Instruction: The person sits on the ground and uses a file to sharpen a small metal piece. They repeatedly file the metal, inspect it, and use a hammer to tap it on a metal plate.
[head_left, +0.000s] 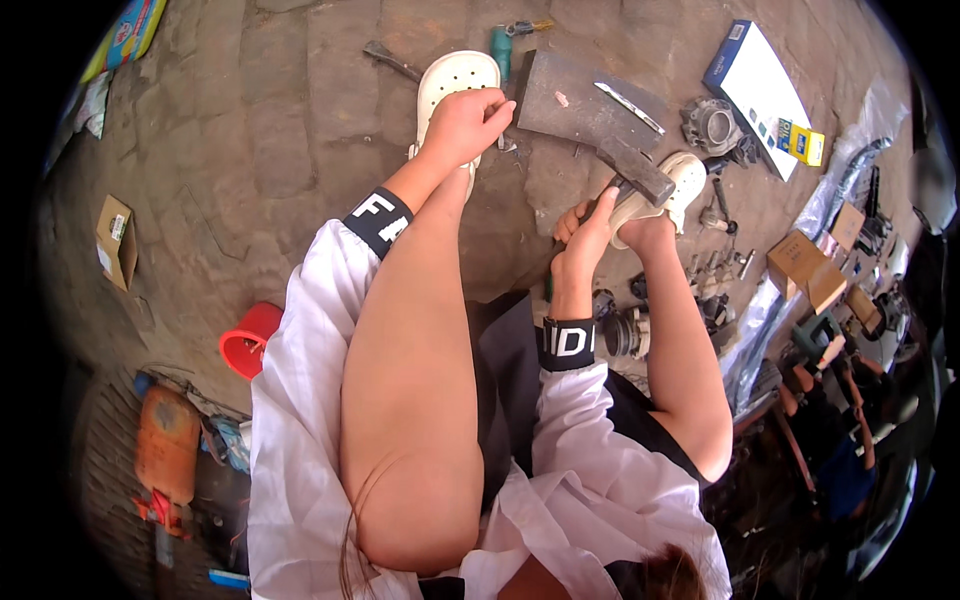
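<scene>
My right hand (pixel 585 240) grips a hammer (pixel 638 172) by its handle. The heavy metal head points away from me, over the near right edge of a dark flat slab (pixel 560 100) on the ground. Over my left clog (pixel 455 75), my left hand (pixel 465 128) is closed, with its fingers curled and the thumb beside them. Whatever those fingers hold, if anything, is hidden. On the slab lie a thin silvery strip (pixel 630 108) and a small pinkish piece (pixel 562 99). A green-handled tool (pixel 501 55) rests between the left clog and the slab.
Metal parts, including a round housing (pixel 712 125), lie right of the slab near a blue-and-white flat box (pixel 765 90) and a small yellow box (pixel 802 144). Cardboard boxes (pixel 805 270) sit on plastic wrap at right. A red bucket (pixel 252 340) and an orange container (pixel 167 445) are at left.
</scene>
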